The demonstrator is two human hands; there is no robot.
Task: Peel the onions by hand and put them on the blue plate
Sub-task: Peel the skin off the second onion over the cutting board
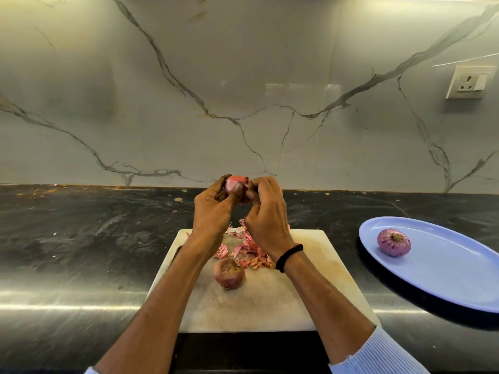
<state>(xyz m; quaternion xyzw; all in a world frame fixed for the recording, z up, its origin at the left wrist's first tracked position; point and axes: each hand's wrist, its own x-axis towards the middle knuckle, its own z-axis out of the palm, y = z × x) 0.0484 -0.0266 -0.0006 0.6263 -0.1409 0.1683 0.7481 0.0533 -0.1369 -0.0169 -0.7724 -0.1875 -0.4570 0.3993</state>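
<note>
While both hands are raised above the far edge of the cutting board [270, 306], a heap of pink peels [251, 247] is seen on the board's far half, partly hidden by the wrists. An unpeeled onion [229, 273] is left lying on the board just nearer than the peels, between the two forearms and touching the heap's edge. A blue plate [459, 279] is set on the black counter [81, 238] right of the board, apart from it, with a peeled onion [393, 242] resting near its far-left end. Crumbs [40, 193] are scattered along the counter's back edge, far left of the board. A marble backsplash [243, 90] rises behind the board, with a wall socket [468, 82] mounted above the plate. A black wristband [289, 257] is worn on the right wrist.

Bare counter is seen left of the board and in the gap between board and plate. The board's near half is uncovered, and its near edge sits by the counter's front edge.

A held onion [233, 183] is kept in the air above the board's far edge. It is gripped by the left hand [213, 209], fingers curled round its left side and thumb pressed on its front. The right hand [266, 211] is closed at its right side, fingertips pinched against it; whether a skin strip is caught cannot be told
</note>
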